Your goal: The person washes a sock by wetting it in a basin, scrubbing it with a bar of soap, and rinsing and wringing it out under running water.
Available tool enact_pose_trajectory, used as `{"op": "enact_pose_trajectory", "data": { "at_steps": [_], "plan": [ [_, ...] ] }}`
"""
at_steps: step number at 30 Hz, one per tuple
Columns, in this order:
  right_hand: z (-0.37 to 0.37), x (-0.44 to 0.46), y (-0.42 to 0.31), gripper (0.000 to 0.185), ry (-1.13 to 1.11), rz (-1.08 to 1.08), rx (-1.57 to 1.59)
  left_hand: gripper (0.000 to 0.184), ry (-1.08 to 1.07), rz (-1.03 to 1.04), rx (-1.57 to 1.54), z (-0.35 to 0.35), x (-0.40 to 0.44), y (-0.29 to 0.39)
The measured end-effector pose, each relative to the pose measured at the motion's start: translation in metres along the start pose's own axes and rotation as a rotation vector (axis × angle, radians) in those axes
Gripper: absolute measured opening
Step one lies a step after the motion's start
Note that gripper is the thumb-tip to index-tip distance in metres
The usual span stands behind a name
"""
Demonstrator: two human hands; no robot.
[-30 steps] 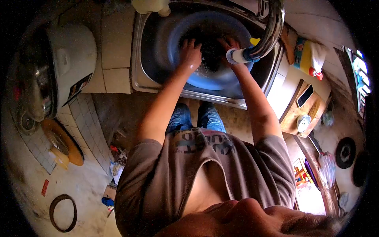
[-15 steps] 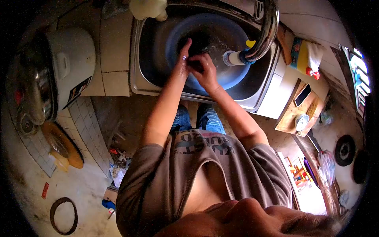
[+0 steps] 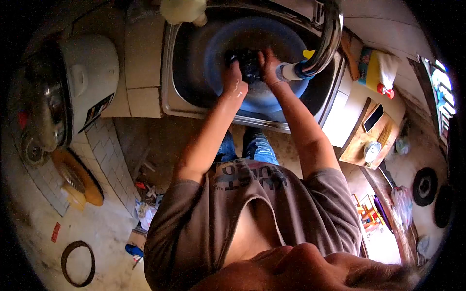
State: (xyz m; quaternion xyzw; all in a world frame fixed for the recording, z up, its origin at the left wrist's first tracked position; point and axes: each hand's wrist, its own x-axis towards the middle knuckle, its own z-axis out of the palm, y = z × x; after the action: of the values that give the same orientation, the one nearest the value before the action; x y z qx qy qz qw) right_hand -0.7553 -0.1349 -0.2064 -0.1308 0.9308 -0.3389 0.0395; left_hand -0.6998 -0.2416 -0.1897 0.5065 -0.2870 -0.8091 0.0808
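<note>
A dark, glossy wet bundle is in a round blue basin inside the metal sink; I cannot make out what it is. My left hand is closed on the bundle's left side, its fingertips hidden in the dark mass. My right hand grips the right side, fingers partly visible, next to the white tap nozzle. Wet patches shine on my left wrist.
A curved chrome tap arches over the sink from the right. Right of it are a yellow bottle and a wooden board bearing a phone and a small bowl. A rice cooker stands left.
My hands were together above the basin, with water running from the nozzle. They have moved apart, my right hand to the right, and now hold the dark bundle between them.
</note>
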Motion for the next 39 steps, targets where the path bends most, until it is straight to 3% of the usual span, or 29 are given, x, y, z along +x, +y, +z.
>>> {"op": "enact_pose_trajectory", "data": {
  "at_steps": [1,3,4,5,8,10,12,13,15,16,17,19,20,22,23,26,27,28,29,31,32,35,36,38,39],
  "plan": [
    [0.012,-0.004,0.029,0.020,0.217,-0.187,-0.259,0.055,-0.021,0.074,0.105,-0.005,0.001,0.000],
    [0.020,-0.005,0.090,0.029,0.116,-0.065,-0.075,0.054,-0.028,0.075,0.184,-0.005,-0.007,0.017],
    [0.003,-0.001,0.083,0.035,0.152,-0.038,-0.021,0.053,-0.034,0.078,0.265,-0.010,-0.005,0.026],
    [-0.012,-0.002,0.075,0.035,0.150,-0.040,-0.020,0.055,-0.201,0.047,0.328,-0.021,0.000,0.037],
    [-0.029,-0.006,0.062,0.047,-0.117,0.140,0.350,0.050,-0.138,0.052,0.328,-0.032,-0.002,0.023],
    [-0.016,-0.006,0.057,0.053,0.142,-0.078,-0.025,0.048,-0.099,0.028,0.301,-0.035,0.008,-0.009],
    [0.011,-0.020,0.043,0.053,0.142,0.030,0.125,0.038,-0.068,-0.220,0.127,-0.024,0.000,-0.027],
    [0.032,-0.033,0.050,0.053,-0.068,0.102,0.160,0.038,-0.069,-0.221,0.129,-0.021,0.002,-0.033],
    [0.049,-0.044,0.034,0.051,-0.090,0.042,0.138,0.036,-0.158,-0.295,0.017,-0.012,0.011,-0.042],
    [0.048,-0.054,0.017,0.049,0.092,-0.085,0.085,0.036,-0.161,-0.296,0.015,-0.003,0.001,-0.027],
    [0.042,-0.056,0.007,0.044,0.077,-0.063,0.211,0.037,-0.168,-0.312,-0.021,0.004,-0.007,-0.007],
    [-0.011,-0.051,-0.048,0.033,-0.059,-0.030,0.287,0.046,-0.403,-0.196,-0.037,-0.002,-0.005,0.012],
    [-0.027,-0.054,-0.061,0.033,-0.170,-0.047,0.284,0.047,-0.471,-0.393,-0.048,-0.010,0.011,0.017],
    [-0.043,-0.065,-0.085,0.023,-0.221,-0.116,0.352,0.044,-0.425,-0.465,-0.145,-0.006,-0.007,0.038],
    [-0.054,-0.066,-0.101,0.023,-0.172,-0.201,0.349,0.039,-0.494,-0.408,-0.019,-0.012,-0.007,0.046],
    [-0.042,-0.060,-0.106,0.024,0.025,-0.339,0.236,0.035,-0.460,-0.385,-0.034,-0.027,0.010,0.024],
    [-0.036,-0.055,-0.100,0.024,0.024,-0.341,0.240,0.033,-0.557,-0.485,-0.289,-0.039,0.026,0.006],
    [-0.029,-0.048,-0.090,0.024,0.021,-0.292,0.166,0.033,-0.556,-0.482,-0.286,-0.036,0.040,-0.001],
    [-0.024,-0.044,-0.079,0.023,0.015,-0.233,0.090,0.032,-0.510,-0.275,-0.299,-0.033,0.048,-0.009],
    [-0.017,-0.028,-0.049,0.023,-0.126,0.008,0.064,0.031,-0.147,-0.221,-0.261,-0.015,0.040,-0.006],
    [0.009,-0.022,-0.003,0.023,-0.093,0.147,0.270,0.037,-0.149,-0.263,-0.182,-0.002,0.018,0.003],
    [0.023,-0.015,0.062,0.030,-0.110,-0.125,-0.534,0.062,0.150,-0.090,0.191,0.030,-0.021,0.010],
    [0.015,-0.023,0.080,0.034,-0.134,-0.082,-0.491,0.062,0.155,-0.100,0.189,0.021,-0.020,0.012],
    [-0.003,-0.028,0.105,0.043,-0.166,-0.043,-0.432,0.063,-0.210,-0.042,0.378,0.002,-0.009,0.028],
    [-0.021,-0.025,0.100,0.048,-0.189,-0.043,-0.367,0.058,-0.225,-0.064,0.296,-0.010,0.004,0.028]
  ]
}}
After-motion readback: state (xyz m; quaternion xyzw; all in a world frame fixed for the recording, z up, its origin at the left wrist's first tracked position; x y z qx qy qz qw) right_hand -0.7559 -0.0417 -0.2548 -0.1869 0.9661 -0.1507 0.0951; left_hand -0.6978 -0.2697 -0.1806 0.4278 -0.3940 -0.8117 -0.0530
